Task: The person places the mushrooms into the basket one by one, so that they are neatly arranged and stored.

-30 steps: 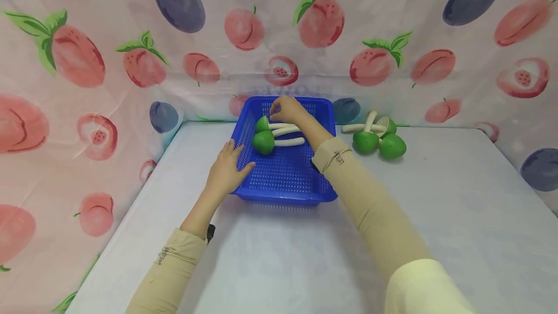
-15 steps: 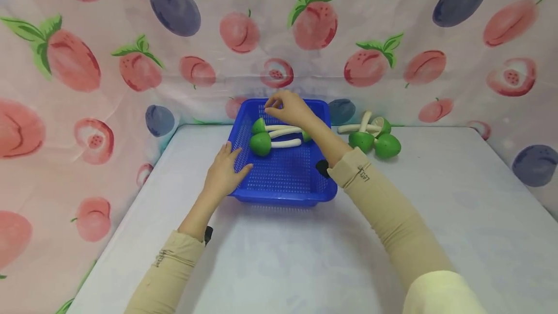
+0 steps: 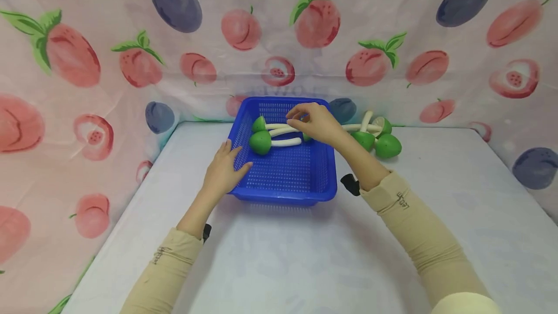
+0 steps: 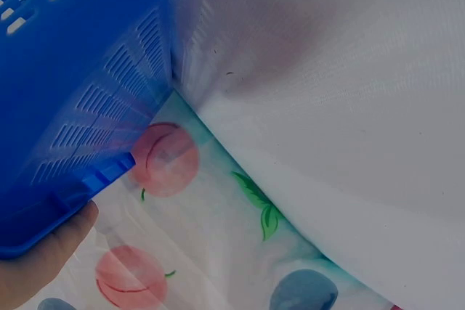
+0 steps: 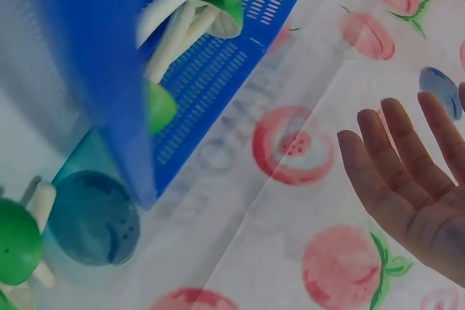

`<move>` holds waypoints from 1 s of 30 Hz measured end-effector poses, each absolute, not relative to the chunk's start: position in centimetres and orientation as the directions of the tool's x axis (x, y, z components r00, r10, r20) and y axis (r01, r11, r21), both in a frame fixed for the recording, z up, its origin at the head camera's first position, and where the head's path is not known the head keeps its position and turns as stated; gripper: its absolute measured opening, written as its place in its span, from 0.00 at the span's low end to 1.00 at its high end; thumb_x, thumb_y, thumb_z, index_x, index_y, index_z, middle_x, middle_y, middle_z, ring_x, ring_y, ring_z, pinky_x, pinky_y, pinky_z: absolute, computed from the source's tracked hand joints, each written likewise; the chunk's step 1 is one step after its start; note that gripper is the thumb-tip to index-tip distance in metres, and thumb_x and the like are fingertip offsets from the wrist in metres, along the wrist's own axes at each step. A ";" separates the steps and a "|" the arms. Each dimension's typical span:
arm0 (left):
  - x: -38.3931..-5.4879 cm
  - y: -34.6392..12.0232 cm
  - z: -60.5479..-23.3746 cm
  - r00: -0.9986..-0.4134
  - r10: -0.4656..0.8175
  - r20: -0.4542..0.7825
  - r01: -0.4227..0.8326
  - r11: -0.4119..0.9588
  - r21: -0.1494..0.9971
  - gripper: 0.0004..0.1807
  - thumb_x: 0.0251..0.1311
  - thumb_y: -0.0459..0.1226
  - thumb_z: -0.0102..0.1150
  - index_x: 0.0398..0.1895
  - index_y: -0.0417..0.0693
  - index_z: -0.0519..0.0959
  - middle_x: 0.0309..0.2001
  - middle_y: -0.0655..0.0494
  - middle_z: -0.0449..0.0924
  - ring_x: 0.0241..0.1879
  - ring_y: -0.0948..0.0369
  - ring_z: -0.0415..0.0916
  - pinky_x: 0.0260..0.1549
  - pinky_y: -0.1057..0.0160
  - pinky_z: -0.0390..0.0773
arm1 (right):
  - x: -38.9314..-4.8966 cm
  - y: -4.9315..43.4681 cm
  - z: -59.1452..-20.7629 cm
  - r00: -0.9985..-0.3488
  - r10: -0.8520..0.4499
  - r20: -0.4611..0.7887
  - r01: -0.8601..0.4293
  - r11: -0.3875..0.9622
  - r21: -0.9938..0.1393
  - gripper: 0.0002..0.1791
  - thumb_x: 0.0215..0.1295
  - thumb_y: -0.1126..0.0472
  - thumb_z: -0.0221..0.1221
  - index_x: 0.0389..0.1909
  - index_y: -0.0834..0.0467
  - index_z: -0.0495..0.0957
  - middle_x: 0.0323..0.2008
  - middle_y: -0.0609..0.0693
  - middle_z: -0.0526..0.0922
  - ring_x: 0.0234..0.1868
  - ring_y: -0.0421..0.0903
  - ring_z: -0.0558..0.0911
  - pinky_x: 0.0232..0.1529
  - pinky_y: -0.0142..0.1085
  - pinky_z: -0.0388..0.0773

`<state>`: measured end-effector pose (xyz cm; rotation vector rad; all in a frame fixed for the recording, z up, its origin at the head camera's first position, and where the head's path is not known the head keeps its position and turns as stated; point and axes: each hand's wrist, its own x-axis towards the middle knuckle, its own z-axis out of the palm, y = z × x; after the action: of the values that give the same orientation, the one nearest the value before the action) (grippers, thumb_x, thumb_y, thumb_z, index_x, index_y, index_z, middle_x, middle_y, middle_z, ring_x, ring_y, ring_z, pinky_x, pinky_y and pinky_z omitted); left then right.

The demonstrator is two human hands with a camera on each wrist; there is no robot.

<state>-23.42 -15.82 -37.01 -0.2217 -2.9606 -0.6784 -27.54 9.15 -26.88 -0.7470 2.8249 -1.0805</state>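
A blue perforated plastic basket [image 3: 279, 197] stands on the table, holding toy mushrooms with green caps and white stems. One mushroom [image 3: 260, 142] lies in front; another [image 3: 259, 124] is behind it, and a third cap is partly hidden. My left hand [image 3: 221, 168] rests at the basket's left rim, fingers spread, thumb over the inside. In the left wrist view, fingers [image 4: 51, 259] touch the blue rim. My right hand [image 3: 316, 122] hovers over the basket's back right side, fingers loosely bent and holding nothing. The right wrist view shows that hand's palm [image 5: 429, 208] bare.
Right of the basket, a small pile of green-capped mushrooms [image 3: 388, 146] lies on the white-covered table [image 3: 444, 207]. A fruit-printed cloth [image 3: 279, 28] hangs behind and at the left. A black wrist device [image 3: 350, 184] sits under the right forearm.
My right hand rose slightly from over the mushrooms, then shifted right toward the basket's right rim. The left hand stays at the left rim. The mushrooms in the basket look unmoved.
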 end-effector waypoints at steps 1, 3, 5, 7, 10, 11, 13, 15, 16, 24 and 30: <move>-23.4 -15.9 -37.0 -0.985 0.118 0.127 0.162 0.891 0.423 0.35 0.63 0.51 0.53 0.66 0.37 0.64 0.72 0.33 0.48 0.73 0.42 0.43 0.67 0.39 0.54 | -27.4 9.5 -27.0 -0.888 -0.434 0.154 -0.426 0.646 -0.634 0.15 0.68 0.57 0.54 0.49 0.61 0.78 0.49 0.60 0.81 0.48 0.56 0.80 0.50 0.47 0.77; -23.4 -15.9 -36.9 -0.985 0.116 0.126 0.159 0.893 0.421 0.35 0.63 0.51 0.53 0.66 0.37 0.64 0.72 0.33 0.48 0.73 0.42 0.43 0.67 0.39 0.54 | -27.0 10.4 -27.3 -0.898 -0.403 0.177 -0.417 0.651 -0.634 0.15 0.68 0.58 0.54 0.49 0.62 0.78 0.48 0.60 0.82 0.48 0.56 0.80 0.50 0.48 0.77; -23.5 -15.9 -36.9 -0.985 0.116 0.126 0.159 0.892 0.422 0.35 0.63 0.51 0.52 0.66 0.37 0.65 0.72 0.33 0.48 0.73 0.42 0.43 0.67 0.39 0.54 | -26.7 11.3 -27.7 -0.910 -0.362 0.203 -0.403 0.652 -0.642 0.14 0.68 0.59 0.54 0.49 0.62 0.78 0.48 0.61 0.82 0.47 0.57 0.80 0.47 0.48 0.78; -23.5 -16.0 -36.8 -0.985 0.118 0.128 0.161 0.893 0.421 0.35 0.63 0.51 0.52 0.66 0.37 0.65 0.72 0.33 0.48 0.73 0.42 0.43 0.67 0.39 0.54 | -26.5 12.3 -28.2 -0.921 -0.321 0.222 -0.385 0.650 -0.655 0.14 0.68 0.59 0.54 0.48 0.63 0.78 0.48 0.61 0.81 0.46 0.58 0.81 0.45 0.48 0.79; -23.5 -16.0 -36.8 -0.984 0.119 0.132 0.165 0.893 0.420 0.34 0.63 0.51 0.53 0.65 0.37 0.66 0.72 0.33 0.48 0.73 0.42 0.43 0.67 0.40 0.54 | -26.2 13.7 -29.0 -0.933 -0.273 0.235 -0.358 0.641 -0.678 0.15 0.68 0.58 0.54 0.48 0.64 0.78 0.49 0.62 0.81 0.46 0.58 0.81 0.44 0.49 0.79; -23.5 -16.1 -36.8 -0.984 0.120 0.133 0.165 0.892 0.420 0.34 0.63 0.51 0.53 0.65 0.37 0.66 0.72 0.33 0.48 0.73 0.42 0.43 0.67 0.40 0.54 | -26.1 14.2 -29.3 -0.937 -0.261 0.233 -0.349 0.638 -0.687 0.15 0.68 0.58 0.54 0.48 0.64 0.78 0.49 0.63 0.81 0.46 0.59 0.80 0.45 0.49 0.78; -23.5 -16.1 -36.8 -0.984 0.119 0.133 0.165 0.892 0.421 0.34 0.63 0.51 0.53 0.65 0.37 0.66 0.72 0.33 0.48 0.73 0.42 0.43 0.67 0.40 0.54 | -25.8 14.9 -29.7 -0.942 -0.241 0.234 -0.335 0.638 -0.693 0.16 0.68 0.57 0.55 0.48 0.65 0.78 0.49 0.63 0.80 0.47 0.59 0.80 0.46 0.49 0.78; -23.4 -16.1 -36.9 -0.985 0.117 0.129 0.162 0.891 0.424 0.34 0.63 0.51 0.53 0.65 0.37 0.66 0.72 0.33 0.48 0.73 0.42 0.43 0.67 0.39 0.54 | -25.7 15.6 -30.2 -0.945 -0.225 0.236 -0.326 0.648 -0.689 0.17 0.67 0.57 0.55 0.48 0.65 0.78 0.48 0.64 0.80 0.47 0.60 0.80 0.46 0.50 0.78; -23.4 -16.1 -36.9 -0.985 0.117 0.127 0.161 0.890 0.426 0.34 0.63 0.51 0.53 0.65 0.38 0.66 0.72 0.34 0.48 0.73 0.42 0.42 0.67 0.39 0.54 | -25.7 15.9 -30.4 -0.946 -0.218 0.239 -0.323 0.650 -0.688 0.17 0.67 0.57 0.55 0.48 0.66 0.78 0.48 0.64 0.80 0.47 0.60 0.80 0.47 0.51 0.78; -23.4 -15.9 -37.3 -0.984 0.116 0.134 0.164 0.883 0.440 0.35 0.63 0.51 0.52 0.66 0.38 0.64 0.72 0.34 0.49 0.73 0.42 0.43 0.67 0.39 0.53 | -26.6 19.1 -33.2 -0.972 -0.120 0.204 -0.236 0.545 -0.804 0.20 0.67 0.58 0.55 0.51 0.70 0.74 0.49 0.67 0.78 0.41 0.43 0.79 0.44 0.31 0.79; -23.4 -15.8 -37.3 -0.983 0.115 0.140 0.166 0.881 0.443 0.35 0.63 0.51 0.52 0.66 0.38 0.65 0.72 0.34 0.49 0.73 0.42 0.43 0.66 0.39 0.54 | -27.2 20.7 -35.1 -0.986 0.002 0.168 -0.144 0.512 -0.847 0.22 0.66 0.61 0.56 0.56 0.70 0.70 0.54 0.69 0.73 0.45 0.52 0.79 0.39 0.29 0.77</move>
<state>-23.36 -15.84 -37.26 -0.2210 -2.9404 -0.7066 -27.15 20.72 -35.09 -0.1353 2.8574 -1.6243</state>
